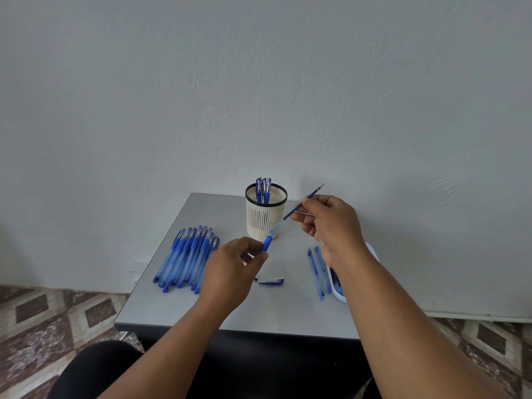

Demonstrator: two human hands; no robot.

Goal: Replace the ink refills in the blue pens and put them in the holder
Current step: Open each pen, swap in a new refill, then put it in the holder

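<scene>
My left hand (pixel 233 266) pinches the blue grip end of a pen barrel (pixel 267 243) above the grey table (pixel 218 309). Fingers and thumb of my right hand (pixel 331 223) pinch a thin blue refill (pixel 299 207) whose lower end sits in the barrel mouth; its tip points up and right. The cream mesh holder (pixel 265 216) stands at the back with three capped blue pens (pixel 263 188) in it. A pile of several capped blue pens (pixel 188 256) lies on the left. A loose pen cap (pixel 272 281) lies between my arms.
Two refills (pixel 316 269) lie on the table right of centre, beside a white tray (pixel 339 295) partly hidden by my right forearm. A plain wall stands just behind the table. Patterned floor tiles show on both sides. My dark-clothed knee is at lower left.
</scene>
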